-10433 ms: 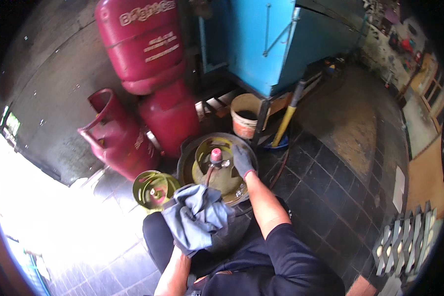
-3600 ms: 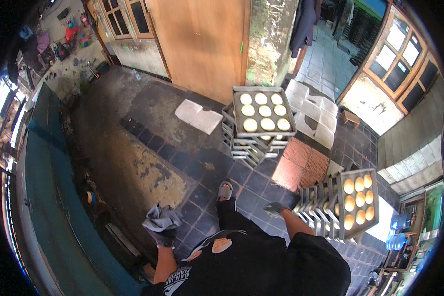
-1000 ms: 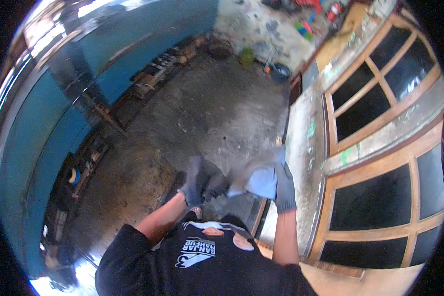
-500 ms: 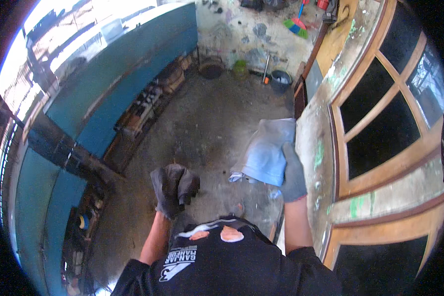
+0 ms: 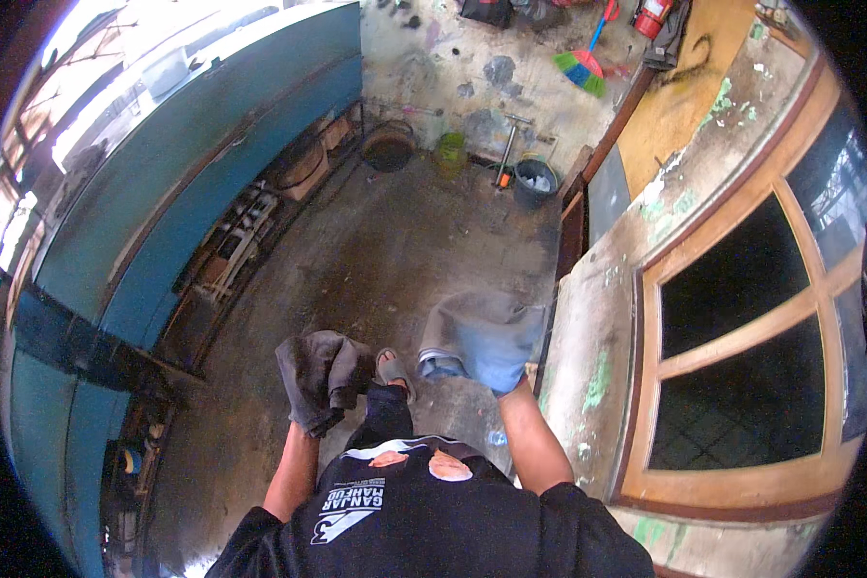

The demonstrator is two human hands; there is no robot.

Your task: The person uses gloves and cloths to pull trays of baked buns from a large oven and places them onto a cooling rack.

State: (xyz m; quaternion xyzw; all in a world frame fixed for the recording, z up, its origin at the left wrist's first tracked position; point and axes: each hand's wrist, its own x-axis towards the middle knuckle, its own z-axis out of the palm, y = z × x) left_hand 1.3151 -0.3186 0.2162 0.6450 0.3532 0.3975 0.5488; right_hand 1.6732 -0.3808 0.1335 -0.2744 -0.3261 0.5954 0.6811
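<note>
My left hand [image 5: 308, 400], in a dark grey glove, is closed around a bunched dark grey cloth [image 5: 347, 361] in front of my body. Glove and cloth are close in colour, so the separate fingers are hard to make out. At the right, a grey-blue folded cloth [image 5: 467, 328] hangs from my right hand [image 5: 511, 371], which is also gloved. This cloth covers most of the right fingers, and its blue side is turned toward me. My sandalled foot [image 5: 392, 369] shows on the floor between the two hands.
A long blue counter [image 5: 231, 125] with cluttered low shelves runs along the left. By the far wall stand a dark basin [image 5: 388, 146], a green container [image 5: 450, 154] and a dark bucket [image 5: 536, 183]. A colourful broom [image 5: 583, 69] hangs above. Wood-framed windows [image 5: 742, 347] line the right wall.
My right hand has swung inward, left and slightly down, away from the right wall with the grey-blue cloth. My foot has come into view. The whole view has shifted.
</note>
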